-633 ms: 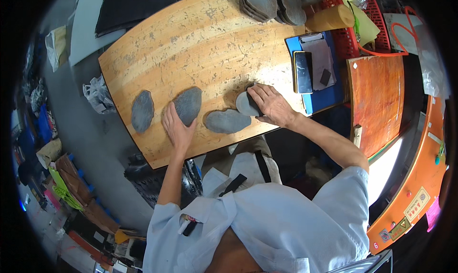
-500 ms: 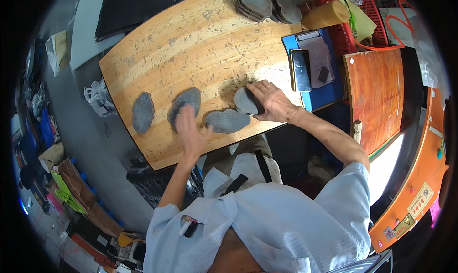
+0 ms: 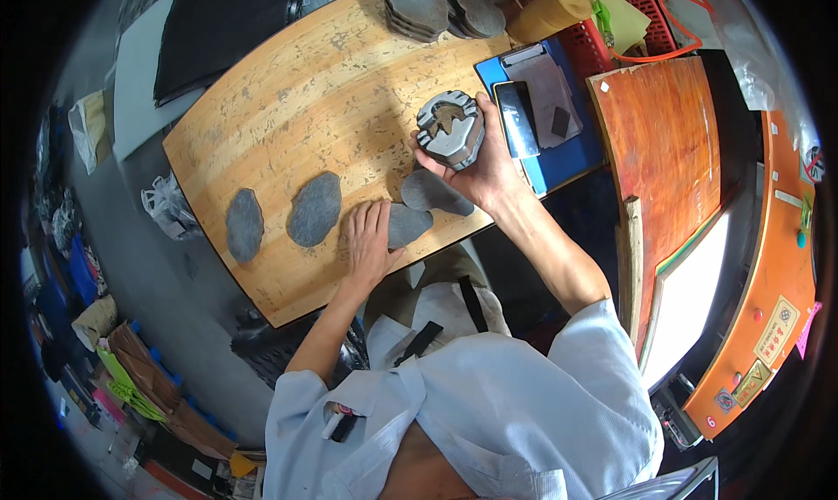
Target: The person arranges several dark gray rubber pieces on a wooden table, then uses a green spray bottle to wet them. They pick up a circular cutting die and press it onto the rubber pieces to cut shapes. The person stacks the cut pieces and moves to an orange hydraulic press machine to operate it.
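Observation:
My right hand [image 3: 489, 164] is raised above the table's right part, fingers wrapped round the sides of a thick silver-grey block [image 3: 451, 142] with a notched edge and a brownish hollow in its face. Below it a flat grey oval piece [image 3: 429, 192] lies on the table, overlapping another grey oval piece [image 3: 408, 227]. On that second piece's left end rests my left hand [image 3: 371, 238], fingers stretched out and flat. Farther left lie a third grey oval [image 3: 315, 209] and a narrower grey oval [image 3: 245, 226], each apart from the others.
The wooden table [image 3: 288, 89] has a worn top. Stacks of grey pieces [image 3: 417, 6] stand at its far edge, beside a tan roll [image 3: 552, 13]. A phone [image 3: 517, 120] lies on a blue clipboard [image 3: 546, 181] at right, near a red basket [image 3: 587, 48] and an orange-brown board [image 3: 672, 142].
My right hand has lifted up off the table, and the notched block now shows in it. My left hand has come down flat on a grey oval. The whole view has shifted slightly.

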A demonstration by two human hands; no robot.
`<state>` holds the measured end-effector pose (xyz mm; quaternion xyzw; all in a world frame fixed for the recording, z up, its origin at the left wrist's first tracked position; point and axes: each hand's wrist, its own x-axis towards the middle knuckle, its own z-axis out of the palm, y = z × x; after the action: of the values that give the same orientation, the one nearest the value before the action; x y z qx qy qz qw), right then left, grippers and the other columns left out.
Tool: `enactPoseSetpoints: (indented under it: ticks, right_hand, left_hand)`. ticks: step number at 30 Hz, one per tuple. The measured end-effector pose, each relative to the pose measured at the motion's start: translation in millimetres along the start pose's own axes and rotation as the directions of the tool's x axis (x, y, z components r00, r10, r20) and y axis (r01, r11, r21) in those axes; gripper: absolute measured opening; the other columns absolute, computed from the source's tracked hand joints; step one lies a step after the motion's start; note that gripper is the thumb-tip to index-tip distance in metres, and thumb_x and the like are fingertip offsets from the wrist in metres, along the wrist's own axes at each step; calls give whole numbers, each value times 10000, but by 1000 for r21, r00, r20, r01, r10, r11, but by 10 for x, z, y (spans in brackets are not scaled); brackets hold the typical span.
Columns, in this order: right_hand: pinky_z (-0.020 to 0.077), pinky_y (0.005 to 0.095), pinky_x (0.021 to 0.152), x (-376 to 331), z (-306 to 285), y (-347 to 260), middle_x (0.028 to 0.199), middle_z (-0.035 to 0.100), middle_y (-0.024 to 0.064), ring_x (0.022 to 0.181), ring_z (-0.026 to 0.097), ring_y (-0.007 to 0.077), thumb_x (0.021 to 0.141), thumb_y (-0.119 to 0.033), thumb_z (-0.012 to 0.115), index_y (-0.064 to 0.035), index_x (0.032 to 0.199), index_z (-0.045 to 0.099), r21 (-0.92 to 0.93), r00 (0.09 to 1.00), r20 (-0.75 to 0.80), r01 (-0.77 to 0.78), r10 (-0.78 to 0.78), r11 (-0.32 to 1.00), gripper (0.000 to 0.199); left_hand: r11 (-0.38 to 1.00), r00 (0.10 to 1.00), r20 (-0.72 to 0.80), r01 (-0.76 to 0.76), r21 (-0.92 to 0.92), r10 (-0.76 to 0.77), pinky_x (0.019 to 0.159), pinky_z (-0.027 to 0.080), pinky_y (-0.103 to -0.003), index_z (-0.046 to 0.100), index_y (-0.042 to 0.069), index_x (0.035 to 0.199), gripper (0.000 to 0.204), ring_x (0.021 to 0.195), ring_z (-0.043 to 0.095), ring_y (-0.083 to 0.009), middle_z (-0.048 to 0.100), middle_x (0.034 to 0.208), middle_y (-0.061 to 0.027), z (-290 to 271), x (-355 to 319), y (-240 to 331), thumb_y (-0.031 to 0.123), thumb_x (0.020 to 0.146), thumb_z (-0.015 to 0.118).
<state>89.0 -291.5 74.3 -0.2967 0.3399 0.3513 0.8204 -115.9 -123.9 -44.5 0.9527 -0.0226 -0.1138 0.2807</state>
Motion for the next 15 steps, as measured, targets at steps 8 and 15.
enactPoseSetpoints:
  ticks: [8, 15]
  right_hand:
    - [612, 529, 925, 46, -80, 23, 1182, 657, 149, 1086, 691, 346, 976, -722, 509, -103, 1305, 552, -56, 1000, -12, -3, 2, 998, 703]
    - [593, 416, 796, 105, -365, -83, 997, 684, 134, 913, 707, 245, 935, -701, 633, -3, 1253, 593, -440, 994, -1, 96, -108, 893, 768]
  left_hand:
    - [999, 1000, -29, 4, -43, -5, 1181, 323, -542, 432, -13, 1499, 1037, 1366, 443, -395, 494, 1438, -199, 49, -3, -53, 188, 621, 945]
    - [612, 950, 121, 279, -740, -287, 1213, 332, -455, 378, -33, 1557, 1107, 1427, 449, -337, 485, 1499, -216, -561, -443, -87, 168, 632, 951]
